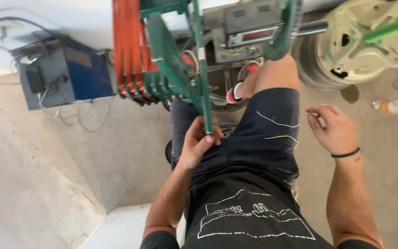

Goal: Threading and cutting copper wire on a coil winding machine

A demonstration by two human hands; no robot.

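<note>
We note first the concrete floor (47, 175), then the green winding frame (171, 69) that stands ahead of the seated person, its steps loaded with bands of orange wire (127, 46). To the right lies a round motor housing (360, 41), pale green, on its side; to the left sits a blue metal box (65, 74) with loose cables, and at the far right edge a clear plastic bottle (395, 107) lies on the floor. Behind the frame a grey counter box (249, 32) shows a red display. From the frame a green bar (203, 92) runs down toward the person, its long axis near upright in the view and tilting slightly. The left hand (196, 143) is closed around the lower end of this bar, fingers wrapped, so the bar rises directly away from it toward the frame. The right hand (332, 129) hangs apart beside the right knee, well clear of the bar, fingers curled loosely with thumb and forefinger close; we cannot tell whether it pinches anything. Two thin yellow strands (279, 129) lie across the dark shorts between the hands, nearer the right.
</note>
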